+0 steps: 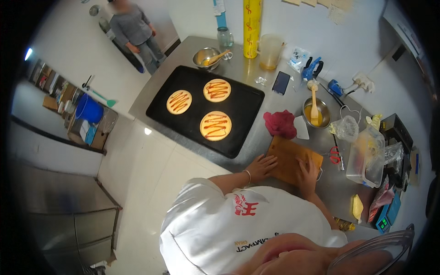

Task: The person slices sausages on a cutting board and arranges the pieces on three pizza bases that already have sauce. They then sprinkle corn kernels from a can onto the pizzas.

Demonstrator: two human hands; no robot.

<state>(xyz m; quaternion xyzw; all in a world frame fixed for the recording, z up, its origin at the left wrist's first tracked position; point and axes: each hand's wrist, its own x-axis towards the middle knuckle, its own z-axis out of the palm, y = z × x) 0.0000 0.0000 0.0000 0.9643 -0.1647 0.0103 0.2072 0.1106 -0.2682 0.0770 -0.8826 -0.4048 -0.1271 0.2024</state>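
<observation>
Brown wood lies under both my hands: the cutting board [289, 158] sits just right of the frame's centre, flat on the steel table [334, 195]. My left hand [262, 167], a pale band round its wrist, rests at the board's left edge, open, its fingers slightly apart. My right hand [308, 174] is open too, on the board's right part, with its fingers spread and a little bent. Neither is closed round anything; I cannot tell whether my thumbs press the board's edges.

Just above the board is a crumpled red cloth [280, 123]. Left of it, at the upper centre, a black baking tray [245, 101] carries 3 yellow rounds [216, 126] with dark red zigzags. Beyond the tray stand 1 metal bowl [200, 57], a yellow roll [251, 27] and a clear jug [271, 48]. A phone [281, 83] lies right of the tray. Further right, a 2nd metal bowl [326, 114] holds a wooden brush [314, 107], with a clear plastic box [360, 169] below. Another person [133, 27] stands at the upper left.
</observation>
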